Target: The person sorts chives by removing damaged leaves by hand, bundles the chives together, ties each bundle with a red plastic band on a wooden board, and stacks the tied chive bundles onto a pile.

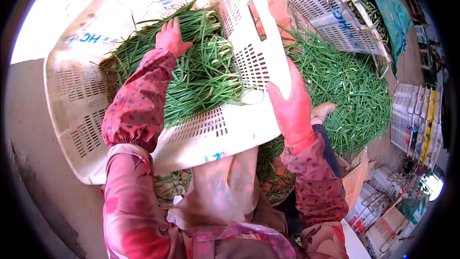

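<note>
A large white plastic crate (239, 132) with slotted walls tilts in front of me. Bundles of green chives (196, 84) lie inside it, their pale ends towards the crate's right wall. My left hand (172, 38), in a pink glove, rests flat on the chives with its fingers stretched out. At the crate's right edge is my right hand (294, 110), also gloved, with its thumb and fingers around the rim. Part of its fingers is hidden behind the crate wall.
A wide heap of loose chives (347, 86) covers the floor to the right, beside a shoe (323, 110). Beyond stands another white crate (335, 17) with a green cloth (385, 9). Stacked crates (417, 122) line the far right. A pale wall (28, 110) is at left.
</note>
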Motion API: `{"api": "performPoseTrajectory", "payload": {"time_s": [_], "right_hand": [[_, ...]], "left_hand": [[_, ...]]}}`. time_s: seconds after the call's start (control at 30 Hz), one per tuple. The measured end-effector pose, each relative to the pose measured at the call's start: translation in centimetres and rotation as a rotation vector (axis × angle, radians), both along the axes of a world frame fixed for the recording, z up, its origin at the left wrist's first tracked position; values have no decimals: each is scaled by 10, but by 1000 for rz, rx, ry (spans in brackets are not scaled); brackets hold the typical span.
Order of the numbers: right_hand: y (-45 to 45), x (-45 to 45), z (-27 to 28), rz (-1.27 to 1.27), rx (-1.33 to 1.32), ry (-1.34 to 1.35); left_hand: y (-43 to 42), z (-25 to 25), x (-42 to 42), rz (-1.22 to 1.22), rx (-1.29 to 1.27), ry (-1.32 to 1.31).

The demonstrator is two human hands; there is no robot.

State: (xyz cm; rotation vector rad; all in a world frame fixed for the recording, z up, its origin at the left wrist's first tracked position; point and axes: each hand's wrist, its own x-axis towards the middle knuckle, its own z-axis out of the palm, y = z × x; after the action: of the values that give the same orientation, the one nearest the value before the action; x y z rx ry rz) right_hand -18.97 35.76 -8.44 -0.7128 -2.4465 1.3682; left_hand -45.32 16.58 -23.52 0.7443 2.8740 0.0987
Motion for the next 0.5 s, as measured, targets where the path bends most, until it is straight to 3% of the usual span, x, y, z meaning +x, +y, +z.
{"api": "performPoseTrajectory", "payload": {"time_s": [0.1, 0.17, 0.23, 0.5], "right_hand": [[0, 1, -2, -25, 12, -37], [0, 3, -6, -39, -145, 6], [0, 4, 0, -35, -87, -22], [-4, 2, 8, -79, -87, -100]], "left_hand": [[16, -18, -13, 36, -87, 13], [21, -35, -23, 1, -180, -15], [27, -39, -30, -5, -211, -72], [16, -52, -42, -149, -89, -113]]}}
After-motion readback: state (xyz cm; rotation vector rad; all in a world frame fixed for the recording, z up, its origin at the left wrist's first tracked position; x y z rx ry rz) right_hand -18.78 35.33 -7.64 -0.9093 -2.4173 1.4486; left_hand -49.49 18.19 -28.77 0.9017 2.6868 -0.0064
